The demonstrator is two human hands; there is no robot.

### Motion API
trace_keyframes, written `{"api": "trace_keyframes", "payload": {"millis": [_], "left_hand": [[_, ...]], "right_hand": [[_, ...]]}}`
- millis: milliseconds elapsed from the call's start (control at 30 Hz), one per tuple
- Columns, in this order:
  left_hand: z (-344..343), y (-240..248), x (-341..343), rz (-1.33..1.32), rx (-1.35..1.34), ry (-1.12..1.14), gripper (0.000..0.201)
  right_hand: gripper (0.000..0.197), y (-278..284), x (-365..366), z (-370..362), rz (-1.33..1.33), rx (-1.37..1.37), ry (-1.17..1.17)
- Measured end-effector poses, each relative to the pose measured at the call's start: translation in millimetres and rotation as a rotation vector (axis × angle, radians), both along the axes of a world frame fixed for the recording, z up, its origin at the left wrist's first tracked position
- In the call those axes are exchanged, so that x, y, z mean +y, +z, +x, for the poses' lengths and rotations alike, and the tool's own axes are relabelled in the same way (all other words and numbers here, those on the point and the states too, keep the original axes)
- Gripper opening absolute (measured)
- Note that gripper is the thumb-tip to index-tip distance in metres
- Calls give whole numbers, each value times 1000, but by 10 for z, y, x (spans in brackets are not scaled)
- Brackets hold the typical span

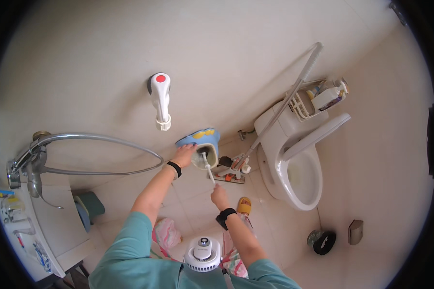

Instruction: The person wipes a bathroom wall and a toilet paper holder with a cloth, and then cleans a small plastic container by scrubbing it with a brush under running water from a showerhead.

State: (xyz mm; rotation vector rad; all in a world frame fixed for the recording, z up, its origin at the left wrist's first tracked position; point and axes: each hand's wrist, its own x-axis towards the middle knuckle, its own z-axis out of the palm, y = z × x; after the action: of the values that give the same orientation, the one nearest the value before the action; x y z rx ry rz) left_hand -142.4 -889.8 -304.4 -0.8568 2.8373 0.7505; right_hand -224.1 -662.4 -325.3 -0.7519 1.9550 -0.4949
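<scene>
Against the wall in front of me is a small child's urinal (200,137), blue with yellow shapes and a pale bowl. My left hand (183,155) grips its left edge, with the fingers over the rim. In my right hand (220,196), closed round the handle end, is a white long-handled toilet brush (209,169). It slants up and left into the bowl, where its head is partly hidden.
The toilet (301,178) stands to the right, lid raised, with a bottle basket (306,103) on its tank. A long-handled mop (279,113) leans there. A white tap (162,101) juts from the wall. The shower hose (106,137) loops at left beside a washbasin counter (58,221).
</scene>
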Motion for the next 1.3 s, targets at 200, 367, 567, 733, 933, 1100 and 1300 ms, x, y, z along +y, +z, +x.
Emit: {"api": "trace_keyframes", "payload": {"millis": [200, 367, 567, 733, 933, 1100, 1300], "left_hand": [[-104, -66, 72, -84, 197, 154, 27], [-103, -158, 9, -274, 100, 182, 12], [-2, -86, 1, -251, 29, 70, 16], [48, 17, 19, -231, 58, 14, 17], [128, 170, -74, -137, 36, 8, 17], [201, 411, -82, -35, -5, -24, 18], [410, 818, -90, 109, 255, 75, 18]], "right_hand": [[47, 637, 288, -278, 13, 871, 342], [44, 978, 879, -205, 75, 795, 365], [37, 1200, 1381, -58, 34, 427, 24], [36, 1147, 1573, -48, -161, 372, -100], [33, 1221, 1635, -76, -274, 22, -374], [33, 1191, 1831, -130, -217, -215, -556], [32, 1529, 2021, -178, -215, -216, -607]]}}
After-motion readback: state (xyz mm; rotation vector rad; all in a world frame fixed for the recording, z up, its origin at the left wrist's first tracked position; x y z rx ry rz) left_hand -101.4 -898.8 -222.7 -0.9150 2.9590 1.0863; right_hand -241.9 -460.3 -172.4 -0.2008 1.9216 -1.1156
